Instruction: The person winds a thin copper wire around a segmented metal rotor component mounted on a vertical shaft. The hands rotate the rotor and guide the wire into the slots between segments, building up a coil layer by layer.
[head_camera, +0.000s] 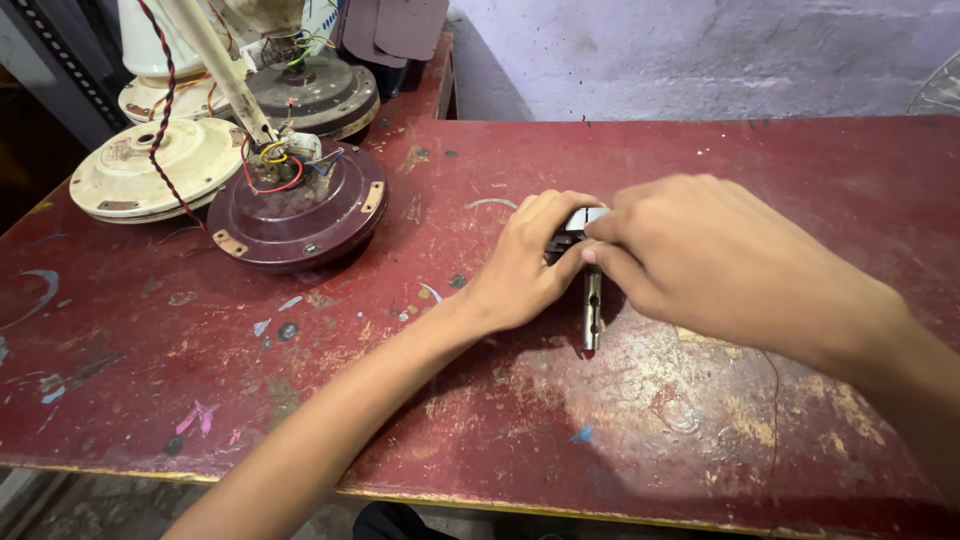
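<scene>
Shaft (592, 312) pokes out below left hand (525, 265) and right hand (700, 255).

No packages, labels, signs, screens.

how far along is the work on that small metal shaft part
Done: hard to judge; nothing finished shows. In hand: the left hand and right hand both grip a small metal part with a shaft standing on the red table; the hands hide its top. Left: the maroon fan motor and cream fan motor sit untouched at the far left, wires exposed.
</scene>
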